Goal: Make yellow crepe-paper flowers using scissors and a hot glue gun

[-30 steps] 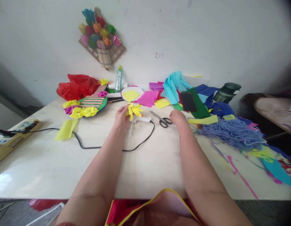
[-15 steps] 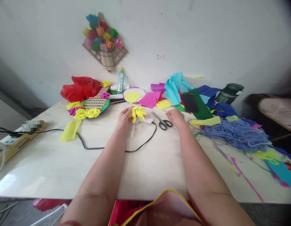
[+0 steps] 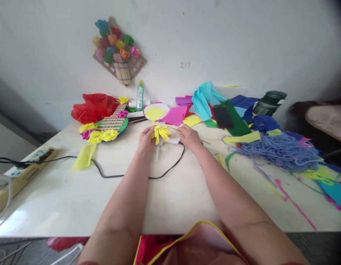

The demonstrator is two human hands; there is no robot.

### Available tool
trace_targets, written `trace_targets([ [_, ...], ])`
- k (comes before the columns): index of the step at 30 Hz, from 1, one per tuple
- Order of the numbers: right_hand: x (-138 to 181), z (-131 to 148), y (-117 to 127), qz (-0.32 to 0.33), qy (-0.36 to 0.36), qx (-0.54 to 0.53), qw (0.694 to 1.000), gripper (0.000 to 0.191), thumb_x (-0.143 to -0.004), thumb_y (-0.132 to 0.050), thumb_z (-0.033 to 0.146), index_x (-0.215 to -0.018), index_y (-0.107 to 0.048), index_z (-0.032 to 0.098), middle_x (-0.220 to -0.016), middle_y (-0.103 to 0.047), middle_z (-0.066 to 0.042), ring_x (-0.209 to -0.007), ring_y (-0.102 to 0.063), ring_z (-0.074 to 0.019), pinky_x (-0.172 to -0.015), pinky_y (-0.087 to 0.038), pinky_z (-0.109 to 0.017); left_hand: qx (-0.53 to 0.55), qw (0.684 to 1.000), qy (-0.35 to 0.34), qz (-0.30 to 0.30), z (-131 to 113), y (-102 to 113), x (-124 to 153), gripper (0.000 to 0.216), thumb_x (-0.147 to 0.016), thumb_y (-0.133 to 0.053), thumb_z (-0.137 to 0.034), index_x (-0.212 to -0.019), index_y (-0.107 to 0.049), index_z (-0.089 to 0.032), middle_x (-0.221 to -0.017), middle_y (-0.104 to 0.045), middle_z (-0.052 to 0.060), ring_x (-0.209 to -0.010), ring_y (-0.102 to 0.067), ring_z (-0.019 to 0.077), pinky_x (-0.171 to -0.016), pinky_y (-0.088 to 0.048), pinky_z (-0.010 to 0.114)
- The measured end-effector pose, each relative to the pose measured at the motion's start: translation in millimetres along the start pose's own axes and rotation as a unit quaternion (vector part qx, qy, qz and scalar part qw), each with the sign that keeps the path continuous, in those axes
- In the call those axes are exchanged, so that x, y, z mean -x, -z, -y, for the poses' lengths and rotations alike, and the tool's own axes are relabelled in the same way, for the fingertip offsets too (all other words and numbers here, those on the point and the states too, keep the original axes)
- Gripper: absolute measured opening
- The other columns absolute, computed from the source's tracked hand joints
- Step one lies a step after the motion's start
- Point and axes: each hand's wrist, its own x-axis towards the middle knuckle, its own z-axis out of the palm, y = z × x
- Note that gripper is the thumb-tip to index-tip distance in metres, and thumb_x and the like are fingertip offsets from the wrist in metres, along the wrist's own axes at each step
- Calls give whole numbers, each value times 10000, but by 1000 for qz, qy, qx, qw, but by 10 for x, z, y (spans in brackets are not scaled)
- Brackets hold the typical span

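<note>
My left hand is closed on a yellow paper flower, its strip-like petals facing to the right. My right hand pinches a thin wooden stick; one end pokes out past the fingers toward the flower and the other shows behind the hand. Between the hands, on the table, lies a white glue gun with a black cord. The flower partly covers the glue gun. My right hand hides the black-handled scissors almost wholly.
At the back left stand a paper-flower-decorated guitar-shaped piece, red crepe paper and a green glue bottle. Coloured paper, a phone and blue yarn lie right. A power strip sits left.
My right hand has moved left from beside the scissors to just right of the flower, bringing the stick along and covering the scissors. My left hand keeps the flower nearly in place.
</note>
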Motion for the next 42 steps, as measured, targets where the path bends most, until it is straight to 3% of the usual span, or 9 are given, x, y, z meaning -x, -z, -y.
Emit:
trace_targets([
  [7,47,55,-114,-48,-42,8,998,397,-1020,-298,300,-1180,-641,184,-1162,-700,-104,-988,-628,-200,-727,-359,-256,8,1000,11,5,-6,-2,0,178,-691,-821,-239,-780,-693,-152,-736,-731,61,-611,-669,158,-566,-581,271],
  [12,37,85,-194,0,-59,38,998,376,-1021,-288,293,-1180,-610,182,-1162,-693,-104,-952,-644,-213,-701,-363,-282,34,999,17,-18,-6,38,-29,124,-728,-771,-203,-778,-675,-141,-664,-701,41,-515,-624,142,-465,-526,232],
  [17,-47,27,-272,33,-113,74,990,409,-1038,-226,332,-1206,-572,195,-1096,-706,-112,-935,-662,-222,-704,-377,-298,64,997,18,-41,-9,56,-41,61,-772,-714,-177,-806,-668,-156,-655,-697,34,-533,-632,150,-493,-527,234],
  [25,-196,-151,-218,-8,-175,35,984,409,-1033,-215,320,-1196,-562,177,-1134,-660,-137,-941,-641,-235,-720,-398,-321,50,998,23,-37,-1,52,-46,106,-735,-750,-196,-786,-662,-163,-654,-692,30,-544,-624,151,-501,-533,243],
  [32,-200,-271,-304,-84,-106,-6,991,292,-990,-376,243,-1098,-639,175,-1125,-643,-122,-997,-591,-225,-753,-418,-310,32,999,21,-26,29,57,-60,129,-710,-770,-201,-776,-672,-150,-672,-693,45,-548,-619,144,-513,-534,260],
  [37,-135,-299,-351,-160,-36,-41,986,304,-984,-414,272,-1072,-700,218,-1062,-667,-80,-922,-604,-189,-704,-411,-278,22,999,14,-18,42,60,-60,161,-690,-793,-207,-772,-664,-156,-692,-699,44,-561,-625,146,-520,-540,262],
  [42,-113,-189,-346,-169,22,-20,985,309,-988,-441,324,-1074,-728,252,-935,-708,-54,-857,-602,-180,-645,-354,-279,10,1000,11,-9,38,60,-42,160,-690,-800,-209,-775,-676,-154,-733,-720,57,-595,-645,150,-539,-567,263],
])
